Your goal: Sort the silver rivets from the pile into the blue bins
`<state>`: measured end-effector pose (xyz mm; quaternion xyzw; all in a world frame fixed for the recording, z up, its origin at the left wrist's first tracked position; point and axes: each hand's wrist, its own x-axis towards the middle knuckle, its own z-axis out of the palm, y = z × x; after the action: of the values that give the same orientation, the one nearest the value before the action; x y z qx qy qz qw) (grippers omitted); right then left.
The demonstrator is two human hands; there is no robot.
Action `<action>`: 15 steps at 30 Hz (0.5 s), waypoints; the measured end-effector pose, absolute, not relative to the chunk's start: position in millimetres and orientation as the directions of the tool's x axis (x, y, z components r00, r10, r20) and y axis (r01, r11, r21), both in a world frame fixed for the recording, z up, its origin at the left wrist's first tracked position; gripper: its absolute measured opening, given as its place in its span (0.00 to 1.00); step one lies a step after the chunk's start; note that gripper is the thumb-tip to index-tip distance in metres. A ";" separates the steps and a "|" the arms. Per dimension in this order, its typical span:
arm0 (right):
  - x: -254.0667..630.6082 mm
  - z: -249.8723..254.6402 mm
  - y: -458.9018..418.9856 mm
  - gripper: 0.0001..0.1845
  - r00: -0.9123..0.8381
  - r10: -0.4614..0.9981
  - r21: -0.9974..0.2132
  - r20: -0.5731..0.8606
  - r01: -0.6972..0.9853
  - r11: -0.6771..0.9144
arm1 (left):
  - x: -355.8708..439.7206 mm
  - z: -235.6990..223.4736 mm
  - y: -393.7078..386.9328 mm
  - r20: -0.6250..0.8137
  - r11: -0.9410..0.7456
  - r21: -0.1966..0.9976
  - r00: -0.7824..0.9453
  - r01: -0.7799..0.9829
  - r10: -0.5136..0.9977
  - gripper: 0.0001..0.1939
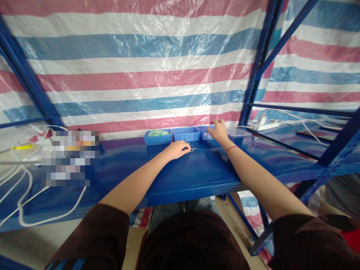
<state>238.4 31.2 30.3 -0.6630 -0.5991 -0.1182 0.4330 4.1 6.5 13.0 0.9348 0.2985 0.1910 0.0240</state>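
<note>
My left hand (178, 150) rests on the blue tabletop with its fingers curled in at a small heap of thin, dark and silvery pieces (194, 150). The pieces look like screws or pins, but they are too small to name. What lies between its fingers is partly hidden. My right hand (219, 130) is over the right blue bin (203, 132), thumb and fingers apart, with nothing visible in them. A middle blue bin (185, 135) stands behind the heap. The left blue bin (157, 139) has a green and whitish bag (158, 133) in it.
Blue metal posts (254, 71) frame the blue shelf table (197, 176). A clear plastic tray (239, 132) sits right of the bins, near a white power strip (264, 124). White cables (25, 202) and a blurred-out pile (70, 157) lie left. Striped sheeting (146, 75) hangs behind.
</note>
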 end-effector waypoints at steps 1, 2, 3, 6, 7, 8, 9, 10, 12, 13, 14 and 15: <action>234.2 31.5 30.5 0.18 0.204 0.695 -0.411 0.689 0.900 0.143 | 4.2 13.0 6.1 0.343 -0.821 0.153 0.750 0.550 0.566 0.10; 229.5 33.2 29.4 0.17 0.143 0.702 -0.386 0.698 0.900 0.201 | 4.2 13.1 5.4 0.344 -0.819 0.146 0.748 0.554 0.567 0.09; 224.6 35.1 27.8 0.15 0.069 0.717 -0.362 0.694 0.894 0.264 | 4.3 13.2 4.4 0.348 -0.815 0.135 0.743 0.564 0.572 0.09; 210.7 39.4 19.4 0.09 -0.191 0.788 -0.364 0.585 0.806 0.466 | 4.7 14.3 0.7 0.398 -0.791 0.117 0.702 0.600 0.591 0.09; 206.6 39.8 15.6 0.09 -0.278 0.804 -0.398 0.525 0.755 0.521 | 4.7 14.9 -0.2 0.423 -0.783 0.122 0.682 0.610 0.597 0.10; 202.8 39.7 11.7 0.08 -0.356 0.811 -0.444 0.464 0.699 0.561 | 4.7 15.7 -0.8 0.446 -0.776 0.129 0.663 0.617 0.601 0.10; 199.4 39.2 8.0 0.09 -0.419 0.810 -0.496 0.410 0.644 0.583 | 4.6 16.6 -0.9 0.468 -0.769 0.136 0.644 0.625 0.606 0.10; 196.4 38.4 4.7 0.09 -0.466 0.806 -0.547 0.365 0.594 0.590 | 4.3 17.4 -0.8 0.487 -0.761 0.141 0.625 0.633 0.610 0.10; 191.9 36.4 0.2 0.11 -0.513 0.802 -0.629 0.308 0.522 0.576 | 3.6 18.6 0.6 0.523 -0.749 0.144 0.593 0.647 0.612 0.09; 190.6 35.4 -0.8 0.11 -0.516 0.803 -0.655 0.299 0.501 0.566 | 3.2 18.8 1.7 0.540 -0.749 0.147 0.583 0.646 0.608 0.08; 189.9 34.5 -0.9 0.11 -0.511 0.807 -0.669 0.297 0.491 0.557 | 2.8 18.7 2.9 0.557 -0.755 0.155 0.575 0.638 0.600 0.07; 189.6 33.6 -0.5 0.11 -0.505 0.811 -0.675 0.295 0.491 0.551 | 2.4 18.3 4.2 0.569 -0.762 0.168 0.569 0.625 0.593 0.07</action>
<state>189.6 -0.5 33.6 -0.3938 -0.8266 0.2633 0.3039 2.4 4.2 18.3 0.8855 0.3439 0.3114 -0.0262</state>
